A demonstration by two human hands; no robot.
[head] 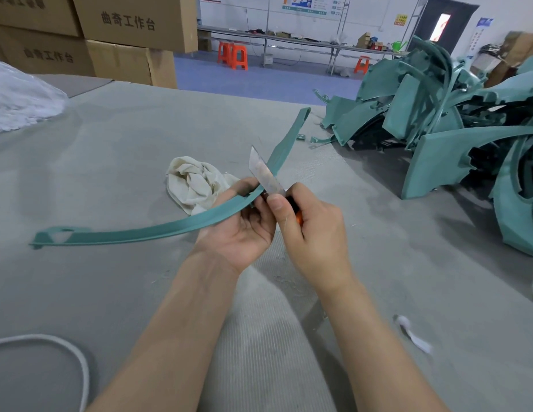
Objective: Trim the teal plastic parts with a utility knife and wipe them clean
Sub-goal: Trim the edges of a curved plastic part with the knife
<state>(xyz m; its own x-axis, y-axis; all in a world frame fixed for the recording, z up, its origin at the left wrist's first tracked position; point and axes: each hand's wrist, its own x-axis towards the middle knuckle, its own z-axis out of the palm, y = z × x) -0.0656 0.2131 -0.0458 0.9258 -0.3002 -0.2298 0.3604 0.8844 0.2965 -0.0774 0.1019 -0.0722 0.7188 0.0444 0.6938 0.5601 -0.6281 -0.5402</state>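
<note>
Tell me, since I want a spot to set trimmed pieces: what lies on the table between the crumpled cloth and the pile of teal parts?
Head view: between cloth and pile, only the held teal strip crosses; otherwise bare mat.

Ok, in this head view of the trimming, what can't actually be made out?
- Utility knife: handle almost wholly hidden inside the right hand.
- Blade's contact with the curved teal strip: covered by the thumb and left hand.
- Pile of teal parts: cut off by the right edge.
- Wall posters: too small to read.
</note>
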